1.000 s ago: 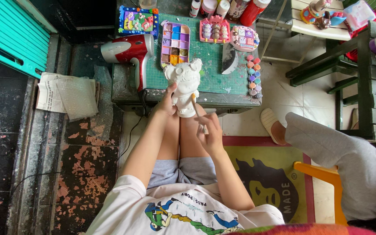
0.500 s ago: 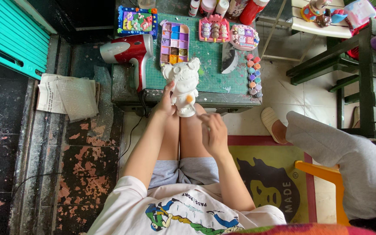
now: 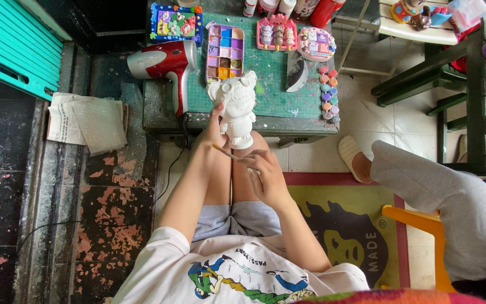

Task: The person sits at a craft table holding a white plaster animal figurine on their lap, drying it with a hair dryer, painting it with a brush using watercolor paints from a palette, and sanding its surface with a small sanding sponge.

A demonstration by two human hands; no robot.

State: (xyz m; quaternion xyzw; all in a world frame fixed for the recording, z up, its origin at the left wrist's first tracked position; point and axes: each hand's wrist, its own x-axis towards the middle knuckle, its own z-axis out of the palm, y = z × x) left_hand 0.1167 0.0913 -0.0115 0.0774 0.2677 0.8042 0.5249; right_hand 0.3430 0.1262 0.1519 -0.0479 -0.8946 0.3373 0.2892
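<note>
The head camera looks straight down on a seated person. The left hand (image 3: 215, 130) is wrapped around the side of a white unpainted figurine (image 3: 236, 107), holding it upright over the knees at the near edge of a small table (image 3: 265, 121) covered by a green cutting mat (image 3: 271, 84). The right hand (image 3: 265, 179) is closed in a pinch on a thin paintbrush (image 3: 233, 156), whose shaft runs leftward just below the figurine's base, near the left wrist.

On the mat behind the figurine lies a rectangular paint palette (image 3: 225, 52) with many coloured wells. To its left a red and silver hair dryer (image 3: 164, 65) rests on the table's edge, its cord hanging down. A strip of small paint pots (image 3: 328, 93) lines the mat's right side, with painted figures farther back. A folded newspaper (image 3: 82, 121) lies on the worn floor at left. At right, another person's grey-trousered leg (image 3: 440, 197) and slippered foot (image 3: 355, 160) rest by a patterned rug.
</note>
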